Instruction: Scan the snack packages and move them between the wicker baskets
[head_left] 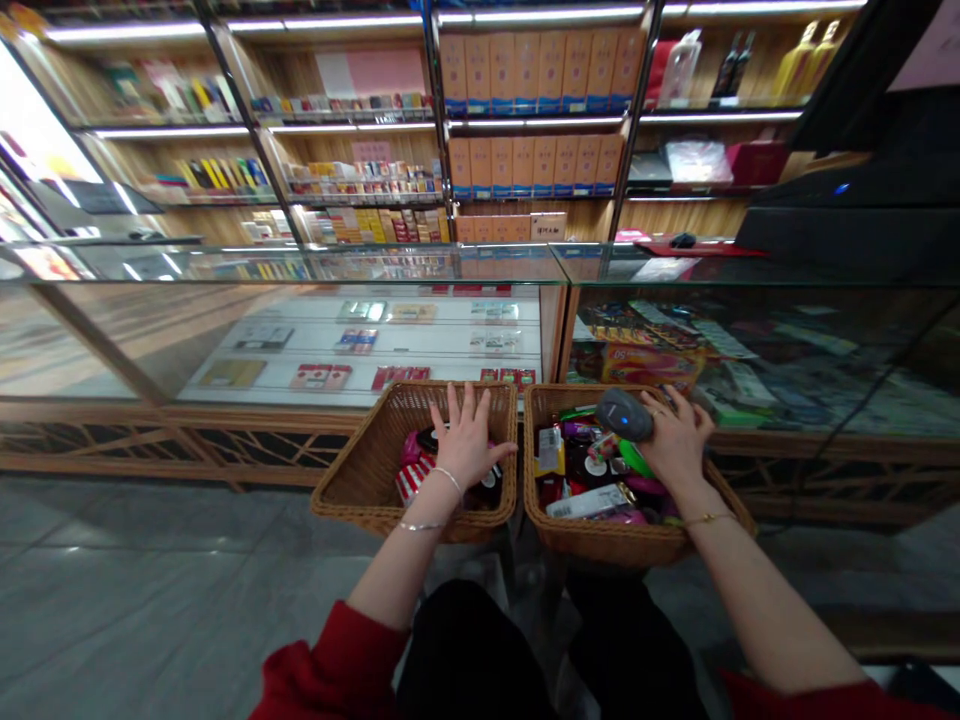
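**One grey scanner (624, 415) over the right basket (600, 548)**

Two wicker baskets stand side by side in front of the person, their rims near each other. The right hand (671, 440) has its fingers closed around the scanner, whose blue light is on. The scanner is over the packets, just inside the far edge of the right basket and to the right of its middle. The hand itself is near the far right corner.

The left hand (463, 440) holds nothing that I can see. Its fingers are spread well apart above the right half of the left basket (360, 460); the fingertips are near the far edge, and the thumb points to the right edge. I cannot tell if the palm touches the goods below.

Under this hand, a striped packet (412, 480) in red and white lies near the near edge. In the right basket, a yellow packet (551, 450) is beside the left edge, and a white packet (590, 500) lies along the near edge. Something green (635, 458) shows just below the scanner.

Behind the baskets is a glass showcase (553, 330), and farther back, orange boxes (540, 75) fill the middle shelves.
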